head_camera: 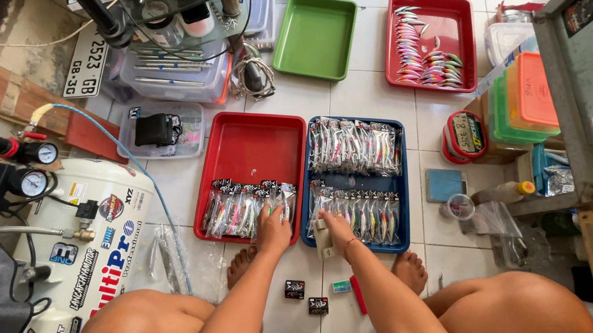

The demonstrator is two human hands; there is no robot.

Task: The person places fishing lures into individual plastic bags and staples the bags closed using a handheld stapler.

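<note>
**Laying bagged lures into the red tray**

Left hand (276, 225) presses flat on the right end of the row of bagged fishing lures (247, 209) in the red tray (254, 147), fingers spread, not clenched; right hand (334, 230) grasps a pale packet (323, 240) at the blue tray (391, 188) front edge. My read: keep each bag overlapping its neighbour, header cards aligned, press flat before adding the next. Blue tray holds two rows of clear bags with dark headers; far red tray (434, 7) has loose unbagged lures; green tray (317, 35) beside it; small black label cards (305, 298) on the floor tiles by the feet; white compressor tank (98, 241) left, stickered.
</note>
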